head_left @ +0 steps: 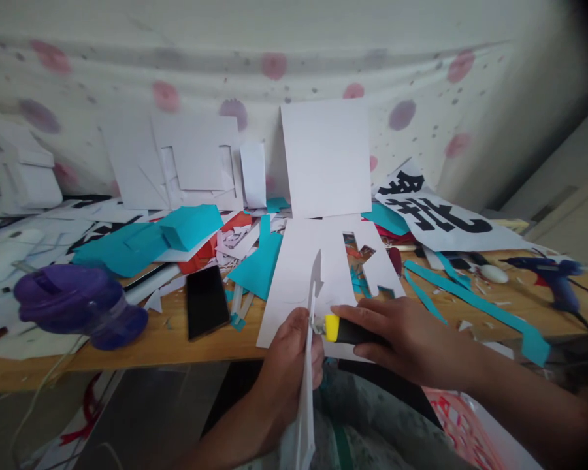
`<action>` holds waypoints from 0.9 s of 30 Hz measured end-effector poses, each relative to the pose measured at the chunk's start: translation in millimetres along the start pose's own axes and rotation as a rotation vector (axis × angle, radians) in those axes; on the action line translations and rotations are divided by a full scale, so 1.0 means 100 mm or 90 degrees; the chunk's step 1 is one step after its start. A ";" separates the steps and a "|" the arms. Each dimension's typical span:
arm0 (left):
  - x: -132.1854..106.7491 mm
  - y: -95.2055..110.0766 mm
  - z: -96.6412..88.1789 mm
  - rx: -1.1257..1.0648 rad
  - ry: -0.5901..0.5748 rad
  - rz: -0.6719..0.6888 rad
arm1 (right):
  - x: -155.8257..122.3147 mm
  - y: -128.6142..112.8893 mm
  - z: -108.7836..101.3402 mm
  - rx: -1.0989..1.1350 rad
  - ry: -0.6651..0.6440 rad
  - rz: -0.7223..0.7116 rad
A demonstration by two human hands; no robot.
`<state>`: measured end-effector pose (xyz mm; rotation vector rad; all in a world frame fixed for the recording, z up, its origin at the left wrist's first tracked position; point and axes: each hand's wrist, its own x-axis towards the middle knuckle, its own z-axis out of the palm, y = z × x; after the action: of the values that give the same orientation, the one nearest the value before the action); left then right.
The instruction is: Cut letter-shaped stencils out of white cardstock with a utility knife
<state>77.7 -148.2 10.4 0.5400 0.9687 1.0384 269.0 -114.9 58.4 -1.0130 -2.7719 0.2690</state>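
My left hand (290, 356) is closed round a thin white board (306, 398), held upright on edge in front of my lap. Its upper end narrows to a cut, pointed shape. In my right hand (402, 336) is a utility knife (350, 329) with a black and yellow handle. The knife's metal front end meets the board beside my left fingers; how far the blade goes in is hidden. Beneath both hands, on the table, lies a white sheet (289, 274) with character-shaped openings cut through its right side.
A purple tape dispenser (73, 300) and a black phone (206, 301) lie left. Teal paper (191, 225) and scraps cover the wooden table (176, 352). At right are a sheet with black characters (436, 212) and a blue glue gun (551, 274). A white panel (328, 156) stands behind.
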 end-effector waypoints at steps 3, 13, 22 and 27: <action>0.00 -0.01 0.00 -0.009 0.001 -0.001 | 0.00 0.01 0.00 0.001 -0.001 -0.003; 0.05 -0.04 -0.03 -0.003 -0.012 -0.033 | 0.02 0.07 -0.05 -0.021 -0.029 0.004; 0.14 -0.11 -0.16 -0.088 -0.108 -0.019 | 0.04 0.11 -0.04 -0.056 -0.006 0.006; 0.18 -0.14 -0.22 -0.112 -0.165 -0.040 | 0.07 0.15 -0.07 -0.090 0.012 0.017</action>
<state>68.6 -139.4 -18.2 0.4812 0.6546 0.9592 274.4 -98.2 62.8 -1.0797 -2.7953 0.0683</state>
